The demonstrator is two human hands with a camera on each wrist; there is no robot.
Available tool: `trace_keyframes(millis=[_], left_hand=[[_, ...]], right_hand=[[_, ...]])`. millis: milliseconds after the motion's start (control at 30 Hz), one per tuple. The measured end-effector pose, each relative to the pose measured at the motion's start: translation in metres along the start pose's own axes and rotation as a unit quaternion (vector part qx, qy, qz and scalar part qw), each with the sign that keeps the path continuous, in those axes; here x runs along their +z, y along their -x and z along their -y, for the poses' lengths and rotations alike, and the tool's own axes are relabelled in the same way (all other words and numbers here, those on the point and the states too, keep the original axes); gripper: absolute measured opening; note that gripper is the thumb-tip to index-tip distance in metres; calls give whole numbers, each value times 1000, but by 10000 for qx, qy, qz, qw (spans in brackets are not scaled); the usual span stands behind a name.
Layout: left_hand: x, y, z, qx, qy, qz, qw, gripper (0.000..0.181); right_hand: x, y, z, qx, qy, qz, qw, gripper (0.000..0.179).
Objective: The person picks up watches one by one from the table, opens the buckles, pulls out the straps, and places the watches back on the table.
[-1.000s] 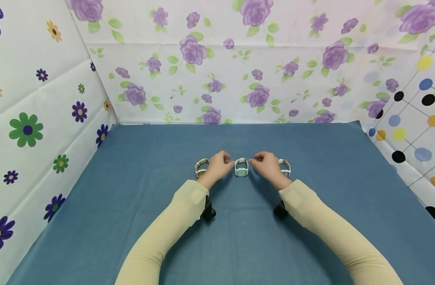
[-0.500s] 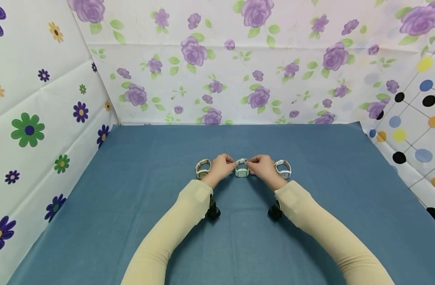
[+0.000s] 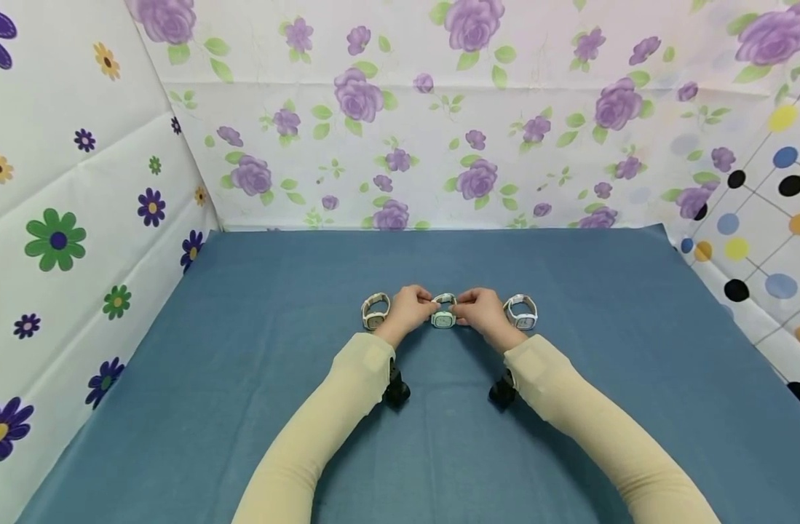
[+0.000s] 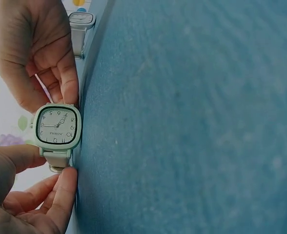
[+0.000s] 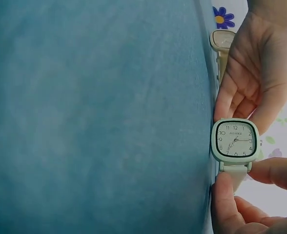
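Note:
A mint-green wristwatch (image 3: pixel 443 320) with a squarish face stands on the blue cloth between the two hands. The left hand (image 3: pixel 409 311) grips its left side, thumb by the case and fingers on the strap. From the other side, the right hand (image 3: pixel 481 311) holds it the same way, with its thumb close to the case. Both wrist views show the watch dial facing the camera, its strap partly hidden by fingers. Left of the left hand is a cream watch (image 3: pixel 374 321), and right of the right hand a white watch (image 3: pixel 524 321).
The three watches form a row across the blue cloth (image 3: pixel 426 451). Behind it rises a backdrop (image 3: pixel 432 138) with purple flowers. Patterned side sheets (image 3: pixel 46 306) flank the cloth. Black wrist cameras (image 3: pixel 396 393) hang under both sleeves.
Both hands have moved inward to the mint-green watch and now hold it from either side. More of the white watch has come into sight as the right hand moved left.

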State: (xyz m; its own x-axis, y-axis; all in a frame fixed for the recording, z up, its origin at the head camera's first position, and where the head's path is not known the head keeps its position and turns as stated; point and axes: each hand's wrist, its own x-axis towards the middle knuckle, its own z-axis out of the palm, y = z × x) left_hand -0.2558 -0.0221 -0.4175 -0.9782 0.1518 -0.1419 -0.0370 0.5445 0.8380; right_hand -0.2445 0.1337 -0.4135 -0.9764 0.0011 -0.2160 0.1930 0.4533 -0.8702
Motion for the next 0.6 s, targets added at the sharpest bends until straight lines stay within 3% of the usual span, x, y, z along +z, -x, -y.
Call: trace_keyframes(millis=[333, 467, 600], left_hand=[[2, 4, 3, 20, 489, -217, 9986, 22], [3, 7, 0, 160, 160, -465, 9987, 19], [6, 8, -3, 432, -123, -523, 9976, 19]], right_hand=[[4, 0, -5, -23, -585, 111, 9982, 38], [4, -1, -6, 67, -649, 105, 9978, 38], [3, -1, -7, 166, -818, 78, 9965, 39]])
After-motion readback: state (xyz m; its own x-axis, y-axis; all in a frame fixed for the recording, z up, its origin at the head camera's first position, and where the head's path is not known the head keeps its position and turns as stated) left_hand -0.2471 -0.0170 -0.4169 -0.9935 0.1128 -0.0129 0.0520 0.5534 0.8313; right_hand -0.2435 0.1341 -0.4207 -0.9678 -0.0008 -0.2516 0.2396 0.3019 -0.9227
